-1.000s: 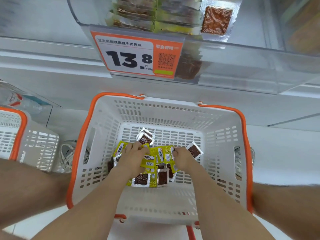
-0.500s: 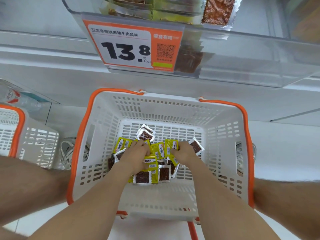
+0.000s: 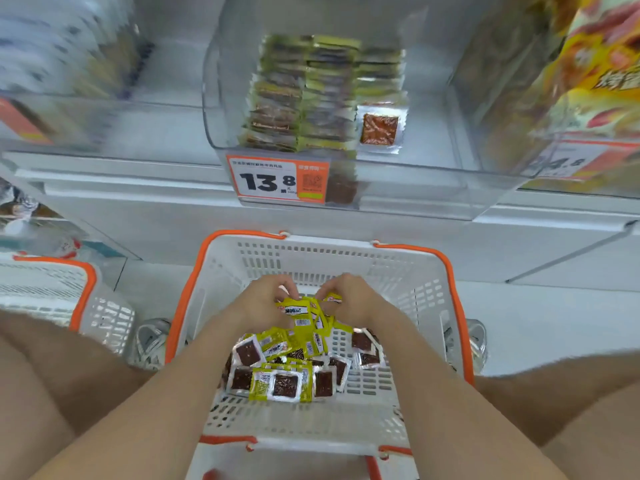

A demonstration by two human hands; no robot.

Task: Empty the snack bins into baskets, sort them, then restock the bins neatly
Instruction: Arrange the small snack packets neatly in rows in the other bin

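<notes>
A white basket with an orange rim [image 3: 194,289] stood between the person's bare knees, and everything else is placed from it. Inside the basket, towards its far wall, the left hand [image 3: 263,299] and the right hand [image 3: 349,296] met side by side, fingers of both curled inward and gripping a bunch of yellow snack packets [image 3: 304,313] between them; the bunch was lifted clear of the basket floor. Below the hands, on the basket floor near its middle, lay a loose pile of packets [image 3: 284,375], some yellow side up, others showing a dark brown square through a clear window. Above and beyond the basket's far rim sat a clear plastic bin [image 3: 221,133] on the shelf, holding packets stacked in rows [image 3: 304,98] with one reddish packet [image 3: 380,129] lying flat to their right. An orange and white price tag [image 3: 277,180] reading 13.8 hung on the bin's front, straight above the basket. To the left of the basket stood a second white basket [image 3: 86,296] with the same orange rim, only partly in view. Far up and to the right of the basket, a bright yellow and red bag [image 3: 602,64] showed, blurred.
</notes>
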